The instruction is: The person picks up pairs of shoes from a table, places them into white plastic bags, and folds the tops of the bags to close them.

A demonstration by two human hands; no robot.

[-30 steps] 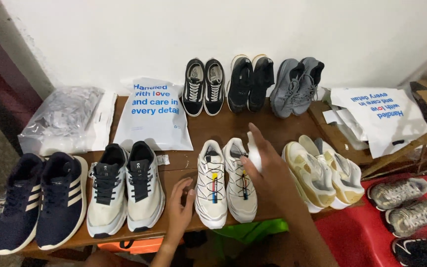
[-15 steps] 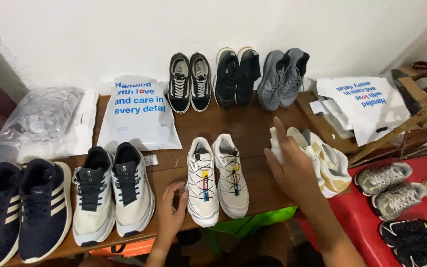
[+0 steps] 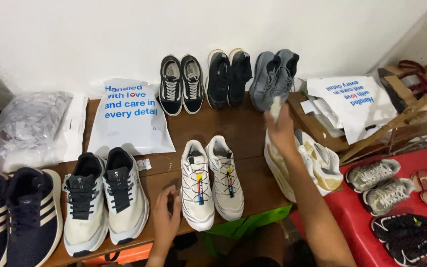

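Two hands were at work over a table of shoes. The right hand (image 3: 281,132) was closed around a small white wad (image 3: 275,106), perhaps a cloth or crumpled paper, though it was too small to tell. It held the wad above the cream shoes (image 3: 322,165) at the table's right end, just in front of the grey shoes (image 3: 274,78). The left hand (image 3: 166,220) rested at the near edge of the table (image 3: 243,123) with its fingers loose and holding nothing, just beside the white shoes (image 3: 212,184) with coloured lace tabs.

The work in hand looked like carrying the wad across to one of the pairs on the right. Any use of it there would call for bringing the hand down onto a single shoe without nudging its neighbours, as the pairs stood close together.

Farther out stood black shoes (image 3: 228,76) and black-and-white shoes (image 3: 180,84) along the wall. A white printed bag (image 3: 129,121) lay left of them, with navy shoes (image 3: 18,212) at the left corner. More shoes lay on a red mat (image 3: 423,160).
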